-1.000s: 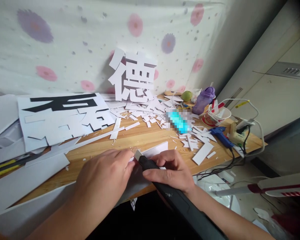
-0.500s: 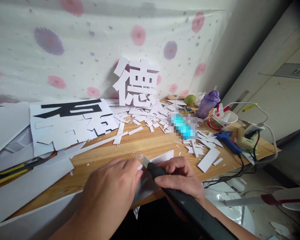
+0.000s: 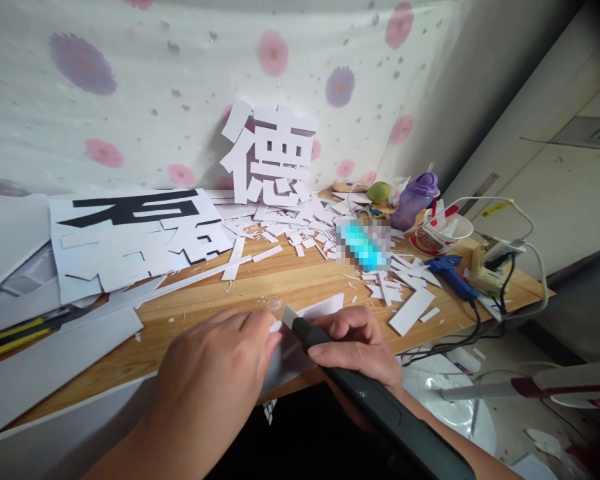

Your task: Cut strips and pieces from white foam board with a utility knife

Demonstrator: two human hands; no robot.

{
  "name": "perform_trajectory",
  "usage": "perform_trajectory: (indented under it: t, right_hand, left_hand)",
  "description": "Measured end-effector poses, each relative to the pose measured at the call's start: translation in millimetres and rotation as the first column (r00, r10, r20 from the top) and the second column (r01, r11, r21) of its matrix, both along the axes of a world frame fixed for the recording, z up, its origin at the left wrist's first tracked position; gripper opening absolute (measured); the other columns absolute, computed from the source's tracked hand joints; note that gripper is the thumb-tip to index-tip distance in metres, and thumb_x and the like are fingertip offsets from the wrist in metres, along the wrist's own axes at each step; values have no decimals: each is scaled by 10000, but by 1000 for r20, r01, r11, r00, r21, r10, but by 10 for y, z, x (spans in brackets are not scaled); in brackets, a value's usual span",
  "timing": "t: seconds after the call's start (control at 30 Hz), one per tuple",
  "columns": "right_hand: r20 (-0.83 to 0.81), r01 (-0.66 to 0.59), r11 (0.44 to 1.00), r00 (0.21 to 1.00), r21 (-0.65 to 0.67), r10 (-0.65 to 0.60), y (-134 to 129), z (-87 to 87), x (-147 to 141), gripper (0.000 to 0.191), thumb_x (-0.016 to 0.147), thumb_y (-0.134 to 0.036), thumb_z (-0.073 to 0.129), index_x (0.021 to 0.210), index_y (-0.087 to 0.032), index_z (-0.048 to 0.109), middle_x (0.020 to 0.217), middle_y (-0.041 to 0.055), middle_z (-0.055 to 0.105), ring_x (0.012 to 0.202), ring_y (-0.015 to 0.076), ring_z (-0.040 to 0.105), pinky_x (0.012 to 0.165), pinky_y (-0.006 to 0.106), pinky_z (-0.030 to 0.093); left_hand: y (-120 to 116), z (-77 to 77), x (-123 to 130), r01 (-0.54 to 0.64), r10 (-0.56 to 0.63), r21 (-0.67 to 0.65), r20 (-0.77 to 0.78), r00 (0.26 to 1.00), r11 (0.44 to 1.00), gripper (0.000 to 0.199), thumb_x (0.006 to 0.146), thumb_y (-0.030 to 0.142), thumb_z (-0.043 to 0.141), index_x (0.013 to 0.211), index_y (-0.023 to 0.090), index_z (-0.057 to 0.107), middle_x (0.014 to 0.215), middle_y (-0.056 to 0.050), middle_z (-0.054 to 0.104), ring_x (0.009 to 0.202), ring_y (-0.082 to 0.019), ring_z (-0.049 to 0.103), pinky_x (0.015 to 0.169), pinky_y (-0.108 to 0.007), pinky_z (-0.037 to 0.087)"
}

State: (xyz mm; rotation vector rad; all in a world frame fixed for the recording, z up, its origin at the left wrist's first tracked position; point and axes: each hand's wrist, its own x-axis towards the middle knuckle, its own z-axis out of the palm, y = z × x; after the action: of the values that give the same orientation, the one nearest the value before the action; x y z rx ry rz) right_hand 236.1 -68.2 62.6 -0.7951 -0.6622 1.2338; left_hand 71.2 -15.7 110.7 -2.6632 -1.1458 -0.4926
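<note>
My right hand (image 3: 357, 343) is wrapped round the thick black handle of a knife (image 3: 360, 393), its short flat metal blade pointing up and left. Just left of the blade, my left hand (image 3: 215, 363) is closed, thumb against fingers, pinching the edge of a white foam board piece (image 3: 320, 307). Most of that piece is hidden behind both hands. The blade tip sits close to the left fingertips; whether it touches the board I cannot tell. A small clear round thing (image 3: 273, 303) lies on the wooden table (image 3: 220, 293) beyond the fingers.
A white cut-out character (image 3: 270, 157) leans on the flowered wall cover. White scraps (image 3: 300, 233) litter the table. At left lies a sheet with black print (image 3: 130, 207). A blue glue gun (image 3: 453, 275), purple bottle (image 3: 415, 200), paper bowl (image 3: 440, 233) and cables stand right.
The view has shifted slightly, so the table things sit a little higher and further left. The blade has drawn slightly back from the left fingertips. Both hands keep their hold.
</note>
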Motion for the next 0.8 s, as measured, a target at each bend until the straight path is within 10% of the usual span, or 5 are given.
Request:
perform_trajectory:
  t: [0.8]
  right_hand:
    - [82,-87,996,993,18,86,-36,6,0,278,651,-241,846,717,-281,579,838,-2,722,746,236,700,672,394,558]
  left_hand:
    - [-59,5,-5,-47,47,-1,-4,999,999,156,838,132,516,719,230,544,597,5,600,549,-223,611,521,-340,331]
